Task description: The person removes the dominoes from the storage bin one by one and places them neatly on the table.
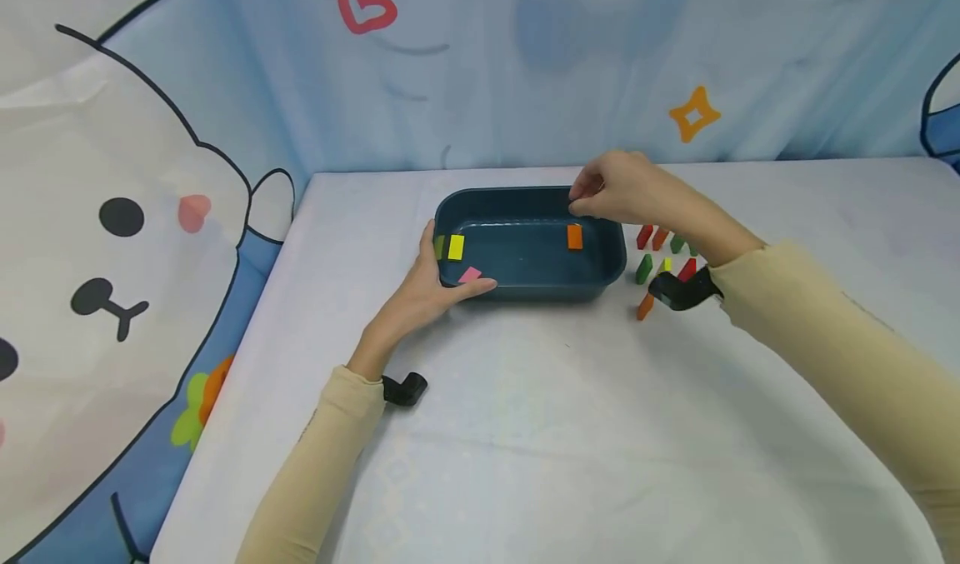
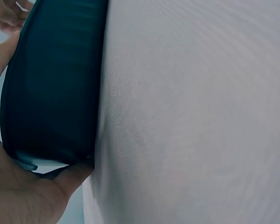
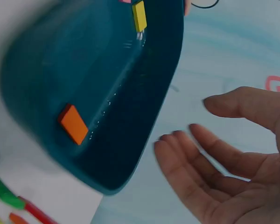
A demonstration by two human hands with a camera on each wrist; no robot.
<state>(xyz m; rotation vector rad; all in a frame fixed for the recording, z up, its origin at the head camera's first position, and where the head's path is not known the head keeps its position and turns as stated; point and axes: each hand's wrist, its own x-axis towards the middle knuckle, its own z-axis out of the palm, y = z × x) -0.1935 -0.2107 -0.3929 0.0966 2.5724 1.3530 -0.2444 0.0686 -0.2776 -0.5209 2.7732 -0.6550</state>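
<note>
A dark teal plastic tub [image 1: 517,257] sits on the white table. Inside it lie a yellow block [image 1: 456,247] at the left, a pink block [image 1: 470,275] near the front left, and an orange block [image 1: 574,237] toward the right. My left hand [image 1: 427,289] grips the tub's left end, thumb along the near rim and fingers at the left side. Above the tub's far right corner is my right hand [image 1: 618,187]. In the right wrist view this right hand [image 3: 228,163] has loosely bent fingers apart from the thumb, with nothing between them.
Right of the tub several small blocks lie on the table, among them a green block [image 1: 643,269], a red block [image 1: 687,270] and an orange block [image 1: 645,306]. My right forearm partly covers that group. A blue printed curtain [image 1: 480,72] hangs behind the table.
</note>
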